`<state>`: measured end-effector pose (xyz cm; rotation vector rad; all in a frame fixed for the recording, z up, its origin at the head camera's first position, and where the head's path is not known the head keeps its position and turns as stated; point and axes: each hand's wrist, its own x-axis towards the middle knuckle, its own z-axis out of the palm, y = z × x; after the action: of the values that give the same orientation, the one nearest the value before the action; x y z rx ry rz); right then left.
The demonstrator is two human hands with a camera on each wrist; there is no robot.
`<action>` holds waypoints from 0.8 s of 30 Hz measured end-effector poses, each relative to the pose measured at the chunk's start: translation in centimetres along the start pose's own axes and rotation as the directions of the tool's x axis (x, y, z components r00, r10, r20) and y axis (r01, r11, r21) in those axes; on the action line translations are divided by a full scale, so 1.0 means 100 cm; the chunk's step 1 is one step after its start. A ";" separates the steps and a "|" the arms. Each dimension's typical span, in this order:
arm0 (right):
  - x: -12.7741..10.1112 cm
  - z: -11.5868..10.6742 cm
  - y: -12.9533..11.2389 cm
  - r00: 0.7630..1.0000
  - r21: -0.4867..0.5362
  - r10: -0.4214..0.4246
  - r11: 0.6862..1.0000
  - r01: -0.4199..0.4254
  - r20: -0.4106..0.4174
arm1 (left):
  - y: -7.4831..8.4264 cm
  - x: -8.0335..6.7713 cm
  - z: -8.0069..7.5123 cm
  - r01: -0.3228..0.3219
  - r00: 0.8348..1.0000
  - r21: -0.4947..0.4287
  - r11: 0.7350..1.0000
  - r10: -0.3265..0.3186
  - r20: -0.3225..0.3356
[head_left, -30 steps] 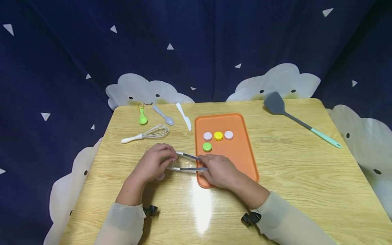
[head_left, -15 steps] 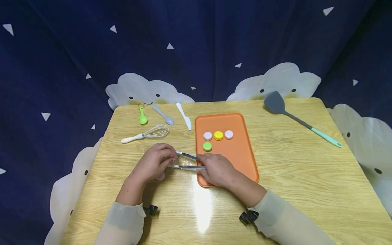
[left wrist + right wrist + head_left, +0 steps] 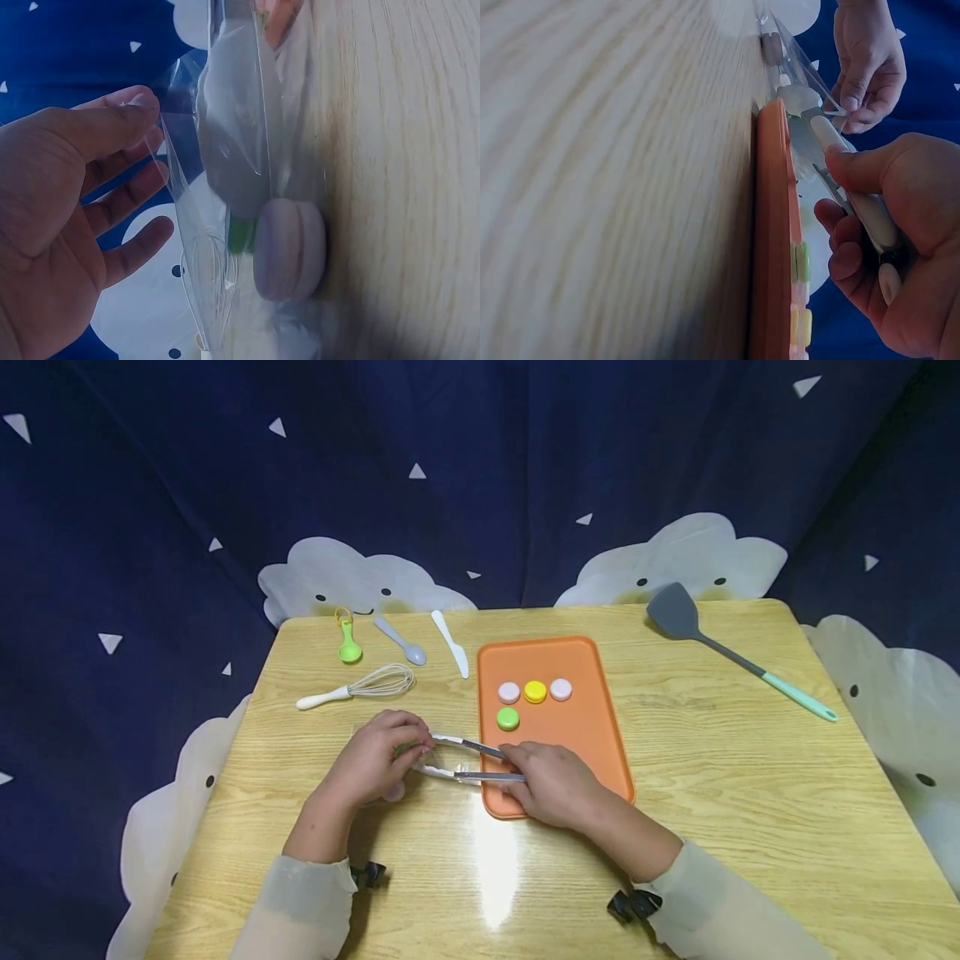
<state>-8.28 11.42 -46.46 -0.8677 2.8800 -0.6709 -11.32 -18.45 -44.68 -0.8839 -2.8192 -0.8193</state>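
Note:
My left hand [image 3: 378, 758] pinches the edge of a clear plastic bag [image 3: 176, 165] between thumb and forefinger. Inside the bag, in the left wrist view, a pale lilac macaron [image 3: 289, 251] stands on edge near the table, with a green piece [image 3: 240, 236] partly hidden behind it. My right hand [image 3: 555, 785] grips a pair of tongs [image 3: 487, 776] with metal arms and white tips. Those tips [image 3: 240, 120] reach into the bag's mouth, spread apart, above the lilac macaron. Nothing shows between them.
An orange tray [image 3: 577, 743] lies under my right hand, bearing two pale lilac macarons, a yellow one [image 3: 535, 692] and a green one [image 3: 507, 719]. Behind my left hand are a whisk [image 3: 382, 681], measuring spoons [image 3: 349, 650], a spoon [image 3: 405, 646] and a white knife [image 3: 455, 652]. A spatula [image 3: 720, 649] lies right.
My right hand and the tongs shifted slightly left, then back right, so more of the tongs shows outside my left hand. The left hand has stayed in place at the bag.

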 end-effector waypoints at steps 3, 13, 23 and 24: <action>-0.008 -0.004 0.005 1.000 0.006 0.010 1.000 -0.010 -0.008 | -0.001 0.000 0.000 -0.002 1.000 0.000 1.000 0.002 -0.001; -0.032 -0.013 0.020 0.999 0.002 0.000 1.000 0.000 -0.046 | -0.002 -0.001 -0.002 0.020 1.000 0.010 1.000 -0.020 0.024; -0.049 -0.017 0.031 0.997 0.002 -0.005 1.000 0.005 -0.074 | -0.001 -0.001 -0.002 0.025 1.000 0.008 1.000 -0.025 0.017; -0.051 -0.018 0.032 0.997 0.005 -0.001 1.000 0.002 -0.077 | -0.001 -0.002 -0.002 0.028 0.999 0.008 1.000 -0.029 0.018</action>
<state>-5.97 17.28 -46.55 -0.8621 2.9436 -0.7277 -11.24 -18.68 -44.59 -0.8563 -2.8547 -0.8081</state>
